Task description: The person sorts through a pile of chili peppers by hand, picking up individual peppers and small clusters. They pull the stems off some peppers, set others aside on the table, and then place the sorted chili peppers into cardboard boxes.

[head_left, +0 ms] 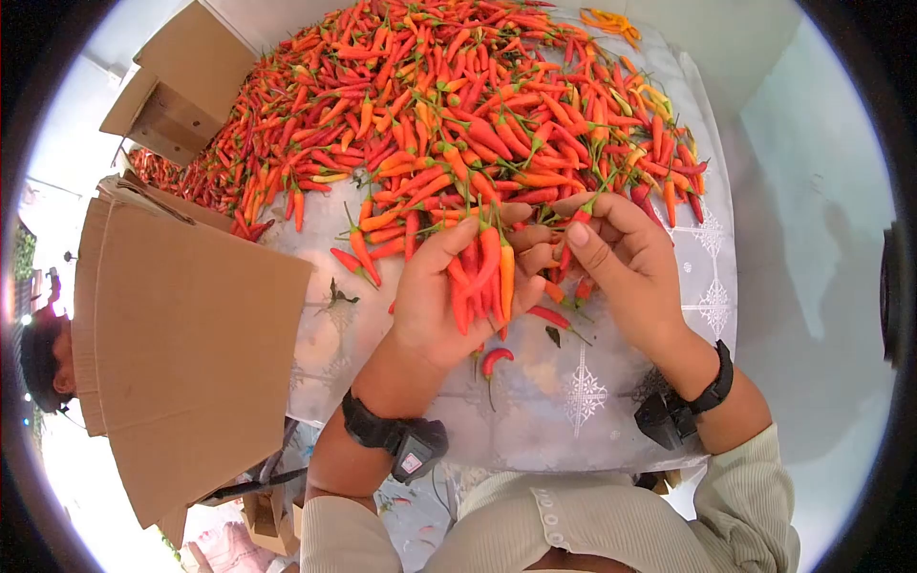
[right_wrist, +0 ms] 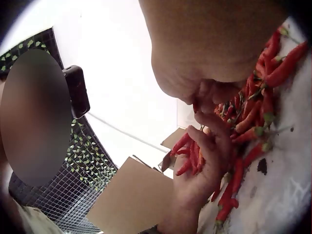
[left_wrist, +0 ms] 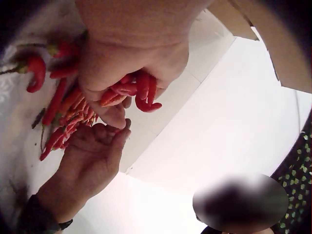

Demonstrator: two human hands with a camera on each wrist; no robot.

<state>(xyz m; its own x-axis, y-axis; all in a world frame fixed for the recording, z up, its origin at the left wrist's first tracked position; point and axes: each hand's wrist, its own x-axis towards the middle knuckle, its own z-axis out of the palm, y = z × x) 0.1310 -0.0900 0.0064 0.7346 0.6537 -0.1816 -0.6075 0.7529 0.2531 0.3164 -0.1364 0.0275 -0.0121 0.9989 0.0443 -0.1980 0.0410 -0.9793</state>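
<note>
My left hand (head_left: 420, 310) holds a small bunch of red and orange chili peppers (head_left: 489, 265) against its palm and fingers, stems up and tips hanging down. In the left wrist view the curved tips of these peppers (left_wrist: 145, 90) stick out from under the hand. Close beside it, my right hand (head_left: 642, 282) pinches one red chili pepper (head_left: 579, 218) near its green stem between thumb and fingers. Both hands are over the near edge of the pile, their fingertips nearly meeting. From the right wrist, the pepper in the right fingers is mostly hidden.
A large heap of chili peppers (head_left: 449, 86) covers the far part of the table, with yellow ones (head_left: 611, 24) at the back. Loose peppers (head_left: 497, 361) lie on the patterned tablecloth (head_left: 583, 382). Cardboard boxes (head_left: 191, 334) stand at the left; a wall borders the right.
</note>
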